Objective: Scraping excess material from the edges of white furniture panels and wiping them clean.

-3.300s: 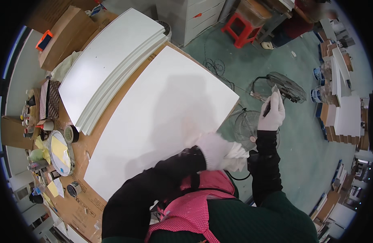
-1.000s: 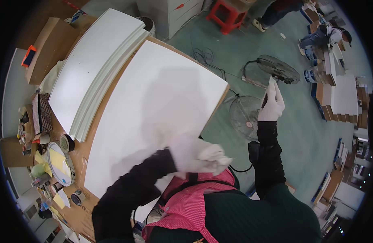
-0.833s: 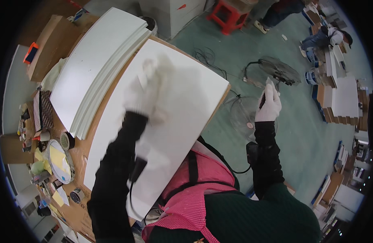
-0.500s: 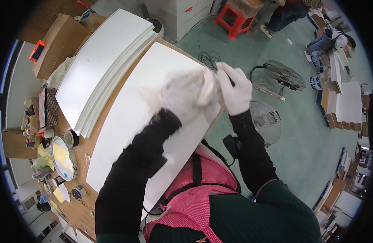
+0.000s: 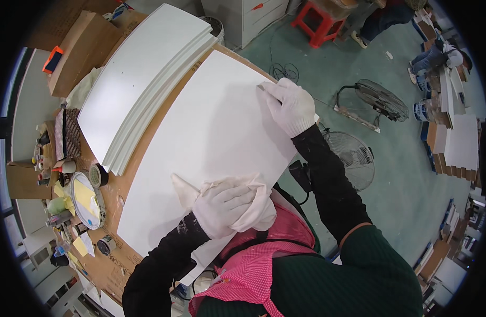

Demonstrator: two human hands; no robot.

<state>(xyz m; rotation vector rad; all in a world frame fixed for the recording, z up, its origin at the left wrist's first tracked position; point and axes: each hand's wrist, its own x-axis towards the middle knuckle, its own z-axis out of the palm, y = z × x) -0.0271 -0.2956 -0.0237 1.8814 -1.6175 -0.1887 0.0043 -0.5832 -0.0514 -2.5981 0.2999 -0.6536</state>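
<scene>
Gloved hands on a smooth white panel

The left hand (image 5: 224, 207) clamps a crumpled white cloth (image 5: 248, 193) on the flat panel (image 5: 211, 132); the right hand (image 5: 290, 105), fingers together, presses the panel's far edge above the brown worktop (image 5: 124, 190).

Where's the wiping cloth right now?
Head view: the cloth lies under the left hand, on the near edge of the white panel, lower centre.

Left gloved hand (image 5: 224, 207) closed in a grip, right gloved hand (image 5: 290, 105) outstretched, fingers curled, both sleeves dark
</scene>
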